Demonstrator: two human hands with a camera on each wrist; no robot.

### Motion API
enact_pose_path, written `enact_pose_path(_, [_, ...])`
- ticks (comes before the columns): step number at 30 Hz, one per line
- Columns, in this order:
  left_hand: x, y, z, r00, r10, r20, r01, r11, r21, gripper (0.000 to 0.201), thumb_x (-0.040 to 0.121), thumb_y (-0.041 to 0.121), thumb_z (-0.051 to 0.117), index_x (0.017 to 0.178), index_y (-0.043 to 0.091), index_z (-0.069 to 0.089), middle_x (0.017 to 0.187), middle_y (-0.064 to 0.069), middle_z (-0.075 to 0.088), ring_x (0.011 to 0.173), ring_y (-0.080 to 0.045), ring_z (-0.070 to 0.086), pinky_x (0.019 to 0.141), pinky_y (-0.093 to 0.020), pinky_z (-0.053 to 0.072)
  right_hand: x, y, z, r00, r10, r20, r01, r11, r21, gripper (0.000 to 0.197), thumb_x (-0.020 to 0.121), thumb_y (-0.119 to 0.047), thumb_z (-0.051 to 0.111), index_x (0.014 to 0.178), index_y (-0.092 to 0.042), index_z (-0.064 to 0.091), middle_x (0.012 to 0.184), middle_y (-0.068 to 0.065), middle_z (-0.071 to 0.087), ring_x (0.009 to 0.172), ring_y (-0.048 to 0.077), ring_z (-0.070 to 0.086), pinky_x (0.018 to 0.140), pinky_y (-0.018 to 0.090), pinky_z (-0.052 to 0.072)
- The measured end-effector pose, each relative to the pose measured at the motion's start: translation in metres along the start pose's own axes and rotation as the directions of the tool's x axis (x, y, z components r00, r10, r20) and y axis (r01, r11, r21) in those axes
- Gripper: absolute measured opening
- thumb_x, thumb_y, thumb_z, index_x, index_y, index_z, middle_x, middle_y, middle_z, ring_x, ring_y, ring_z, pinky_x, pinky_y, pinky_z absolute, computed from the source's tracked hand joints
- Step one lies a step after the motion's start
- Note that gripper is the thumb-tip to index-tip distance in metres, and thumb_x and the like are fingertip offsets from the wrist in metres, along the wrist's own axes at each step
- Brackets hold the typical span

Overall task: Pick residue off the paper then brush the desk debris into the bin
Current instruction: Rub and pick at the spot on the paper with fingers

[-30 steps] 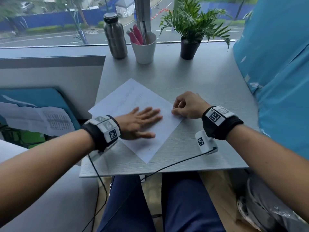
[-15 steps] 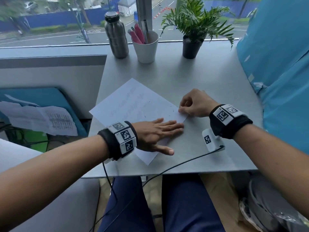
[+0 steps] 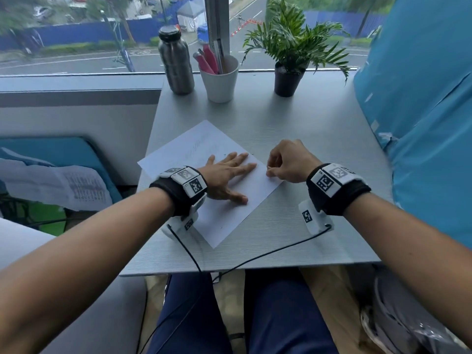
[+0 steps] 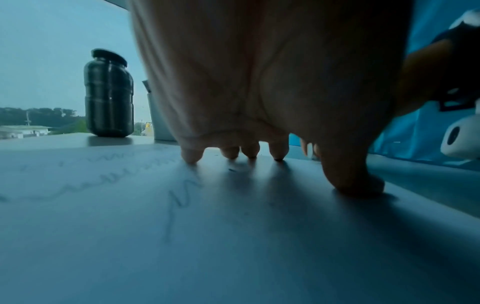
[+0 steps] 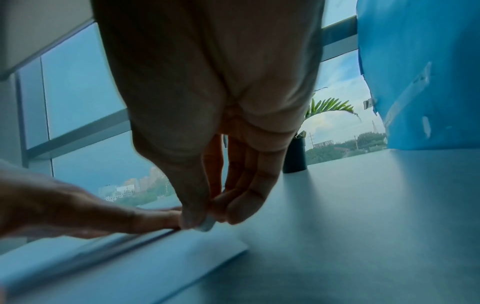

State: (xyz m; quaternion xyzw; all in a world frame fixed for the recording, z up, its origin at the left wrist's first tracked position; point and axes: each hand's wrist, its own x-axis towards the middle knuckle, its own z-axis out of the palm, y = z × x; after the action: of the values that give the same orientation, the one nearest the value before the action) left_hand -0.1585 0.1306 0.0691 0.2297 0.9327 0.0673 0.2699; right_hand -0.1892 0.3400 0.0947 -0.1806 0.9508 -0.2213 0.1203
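A white sheet of paper (image 3: 224, 215) with faint pencil scribbles lies at an angle on the grey desk (image 3: 319, 139). My left hand (image 3: 237, 175) presses flat on its middle, fingers straight and spread; in the left wrist view the fingertips (image 4: 192, 158) and thumb touch the paper (image 4: 103, 226). A few tiny dark specks (image 3: 224, 154) lie near those fingertips. My right hand (image 3: 270, 172) is curled at the sheet's right edge. In the right wrist view its thumb and fingers (image 5: 205, 218) pinch the paper's edge (image 5: 130, 267). Whether a speck sits between them is hidden.
Along the window side stand a steel bottle (image 3: 176, 60), a white cup of pens (image 3: 219, 80) and a potted plant (image 3: 288, 72). A blue covering (image 3: 421, 123) borders the desk's right side. Wrist cables (image 3: 255, 259) trail over the front edge. A clear-lined grey container (image 3: 408, 328) sits lower right.
My left hand slid across the paper toward its right corner, then drew back a little. My right hand stayed curled at the sheet's right edge.
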Motion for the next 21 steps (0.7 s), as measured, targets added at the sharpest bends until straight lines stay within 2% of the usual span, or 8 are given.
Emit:
enact_pose_path(2, [0.002,0.0,-0.003,0.999,-0.033,0.016,0.033,0.999,-0.003,0.108,0.08,0.069,0.062,0.157,0.037,-0.007,0.164,0.005,-0.02,0.152,-0.019,-0.017,0.117,-0.061,-0.007,0.006,-0.008,0.001,0.998,-0.011,-0.057,0.014,0.999,0.051,0.011,0.073,-0.02,0.082,0.077,-0.011,0.076,0.07,0.003,0.07,0.065,0.013,0.063,0.065,0.022,0.052])
enact_pose_path(4, [0.003,0.002,-0.005,0.998,-0.051,0.029,0.051,0.999,0.003,0.112,0.078,0.07,0.064,0.156,0.037,-0.009,0.164,0.006,-0.022,0.151,-0.018,-0.018,0.118,-0.061,-0.006,0.012,-0.013,0.005,0.995,0.011,-0.095,-0.004,0.997,0.077,0.014,0.072,-0.022,0.083,0.077,-0.011,0.077,0.071,0.001,0.069,0.069,0.013,0.063,0.068,0.024,0.053])
enact_pose_path(7, [0.005,0.004,-0.006,0.997,-0.062,0.038,0.061,0.998,0.009,0.114,0.077,0.07,0.066,0.157,0.036,-0.008,0.164,0.006,-0.023,0.152,-0.019,-0.018,0.119,-0.062,-0.005,0.008,-0.021,0.018,0.997,-0.016,-0.075,0.019,0.999,0.034,0.013,0.074,-0.022,0.08,0.079,-0.01,0.076,0.072,-0.001,0.067,0.076,0.015,0.063,0.073,0.026,0.052])
enact_pose_path(10, [0.005,0.001,-0.004,0.998,-0.054,0.023,0.055,0.998,-0.007,0.114,0.076,0.069,0.067,0.158,0.036,-0.005,0.164,0.005,-0.022,0.152,-0.018,-0.017,0.118,-0.063,-0.004,0.002,-0.026,0.021,0.997,-0.072,0.029,0.072,0.997,0.012,0.013,0.075,-0.023,0.079,0.079,-0.01,0.077,0.073,0.004,0.072,0.07,0.015,0.065,0.067,0.026,0.053])
enact_pose_path(13, [0.006,0.003,-0.003,0.998,-0.052,0.02,0.052,0.999,-0.003,0.114,0.077,0.068,0.068,0.157,0.036,-0.007,0.164,0.005,-0.021,0.152,-0.019,-0.016,0.118,-0.064,-0.004,0.012,-0.014,0.009,0.998,0.046,-0.041,-0.044,0.997,0.059,0.015,0.074,-0.025,0.08,0.08,-0.012,0.079,0.075,0.002,0.074,0.071,0.012,0.065,0.068,0.021,0.049])
enact_pose_path(15, [0.006,0.004,-0.003,0.998,-0.058,0.024,0.058,0.998,0.002,0.114,0.077,0.068,0.068,0.157,0.036,-0.008,0.164,0.005,-0.021,0.152,-0.019,-0.016,0.118,-0.063,-0.004,0.011,-0.013,0.012,0.996,0.05,-0.079,-0.046,0.997,0.062,0.013,0.073,-0.023,0.08,0.078,-0.011,0.078,0.073,0.003,0.073,0.07,0.013,0.065,0.066,0.022,0.049])
enact_pose_path(18, [0.007,0.001,-0.002,0.998,-0.057,0.037,0.057,0.998,0.007,0.116,0.076,0.07,0.067,0.157,0.034,-0.008,0.164,0.006,-0.023,0.151,-0.018,-0.018,0.118,-0.062,-0.005,0.001,-0.026,0.021,0.998,-0.054,0.036,0.053,0.999,0.012,0.012,0.073,-0.021,0.079,0.075,-0.01,0.077,0.069,0.004,0.07,0.061,0.012,0.059,0.06,0.023,0.045])
enact_pose_path(21, [0.007,0.002,-0.001,0.998,-0.051,0.038,0.051,0.999,-0.002,0.115,0.077,0.068,0.068,0.157,0.035,-0.009,0.164,0.006,-0.023,0.152,-0.019,-0.017,0.118,-0.063,-0.005,0.01,-0.013,0.009,0.999,0.038,0.001,-0.038,0.998,0.055,0.013,0.074,-0.025,0.081,0.08,-0.013,0.078,0.073,0.001,0.072,0.061,0.008,0.059,0.068,0.023,0.052])
